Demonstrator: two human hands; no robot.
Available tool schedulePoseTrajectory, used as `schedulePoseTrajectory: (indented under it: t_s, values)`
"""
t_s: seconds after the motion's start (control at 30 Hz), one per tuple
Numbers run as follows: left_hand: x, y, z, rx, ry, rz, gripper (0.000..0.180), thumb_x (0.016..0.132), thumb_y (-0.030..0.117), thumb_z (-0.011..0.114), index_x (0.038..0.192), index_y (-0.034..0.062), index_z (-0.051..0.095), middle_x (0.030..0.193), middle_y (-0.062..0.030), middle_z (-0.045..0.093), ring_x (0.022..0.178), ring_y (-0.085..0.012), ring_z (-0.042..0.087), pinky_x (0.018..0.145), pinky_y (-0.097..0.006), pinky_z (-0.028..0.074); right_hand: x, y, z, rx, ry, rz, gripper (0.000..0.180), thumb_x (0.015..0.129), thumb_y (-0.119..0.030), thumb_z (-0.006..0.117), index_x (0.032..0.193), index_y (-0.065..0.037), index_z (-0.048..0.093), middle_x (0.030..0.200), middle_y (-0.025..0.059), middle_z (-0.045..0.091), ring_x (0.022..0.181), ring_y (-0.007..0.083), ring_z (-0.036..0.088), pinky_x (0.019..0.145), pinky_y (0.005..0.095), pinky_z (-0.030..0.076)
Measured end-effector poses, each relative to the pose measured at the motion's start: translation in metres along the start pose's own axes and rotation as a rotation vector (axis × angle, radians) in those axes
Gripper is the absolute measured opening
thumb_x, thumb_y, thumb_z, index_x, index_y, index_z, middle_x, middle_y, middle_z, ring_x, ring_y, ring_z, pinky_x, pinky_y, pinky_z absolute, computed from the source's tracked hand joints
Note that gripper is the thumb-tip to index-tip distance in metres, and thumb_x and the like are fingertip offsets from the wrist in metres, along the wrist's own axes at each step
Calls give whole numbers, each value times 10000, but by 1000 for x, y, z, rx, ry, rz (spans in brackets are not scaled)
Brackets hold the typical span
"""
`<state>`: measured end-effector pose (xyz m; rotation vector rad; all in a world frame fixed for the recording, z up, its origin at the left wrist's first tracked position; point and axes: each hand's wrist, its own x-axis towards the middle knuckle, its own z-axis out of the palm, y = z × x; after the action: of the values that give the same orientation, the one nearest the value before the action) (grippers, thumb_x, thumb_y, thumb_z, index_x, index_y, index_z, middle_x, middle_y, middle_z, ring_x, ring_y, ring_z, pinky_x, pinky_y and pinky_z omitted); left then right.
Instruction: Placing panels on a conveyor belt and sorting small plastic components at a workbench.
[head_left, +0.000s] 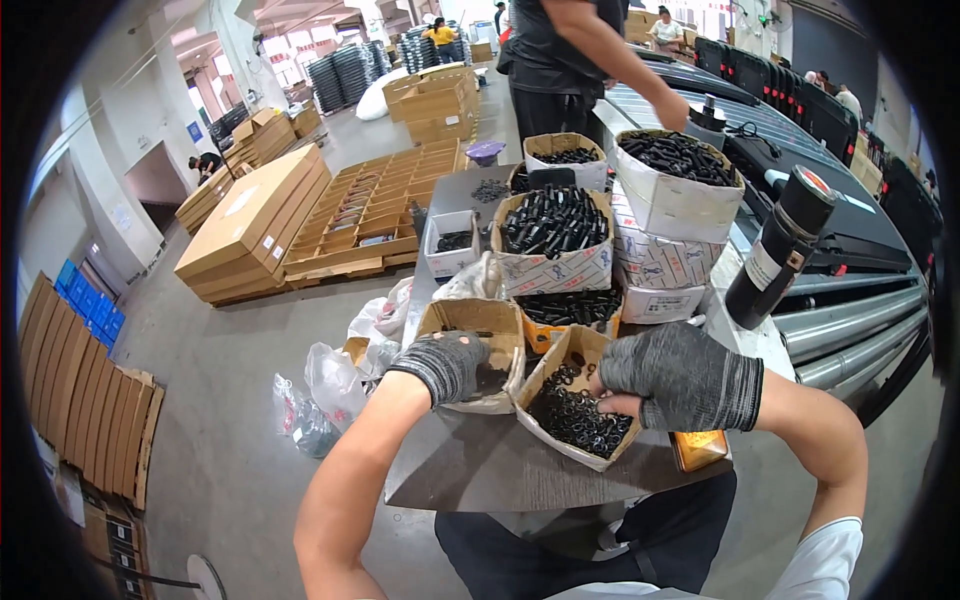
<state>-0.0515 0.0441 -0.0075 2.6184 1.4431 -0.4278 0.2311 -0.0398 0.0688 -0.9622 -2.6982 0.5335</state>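
My left hand (450, 366), in a grey knit glove, reaches into an open cardboard box (510, 378) with dark small parts at its bottom; its fingertips are hidden. In a grey glove with bare fingertips, my right hand (675, 375) is over a second cardboard box (603, 462). Small black ring-shaped parts (580, 415) fill that box. The right thumb and fingers are bent close together at the rings, and what they pinch is too small to make out. Both boxes stand side by side at the near end of a dark table (450, 470).
Behind stand boxes of black bolt-like parts (555, 225) and another heaped box (680, 160). A black cylinder (780, 250) stands right, by a roller conveyor (850, 330). Plastic bags (335, 385) are at left. Across the table, a person (575, 70) reaches toward the conveyor.
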Motion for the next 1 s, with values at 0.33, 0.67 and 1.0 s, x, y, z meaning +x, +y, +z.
schedulePoseTrajectory:
  t_s: [0.33,0.67,1.0]
  values:
    - [6,9,11,258,129,128,242,800,162,578,1015,86,659,1032,-189,640,924,-340,661,816,-446,526,-18,31,12,-7,2,43,194,853,-228,639,907,-44,607,821,154,602,815,355,620,741,438,490]
    - [-14,-6,9,16,396,-2,175,803,76,582,949,81,678,933,-142,671,886,-317,663,783,-414,524,2,45,31,-87,-118,-80,194,828,-179,645,964,-46,608,903,125,598,843,319,630,703,412,512]
    - [-14,51,-28,-891,911,7,128,814,13,708,930,23,654,838,-47,655,762,-127,600,699,-252,477,43,58,89,-19,-296,-77,345,740,-168,688,1067,-81,626,914,166,670,876,343,675,716,421,552]
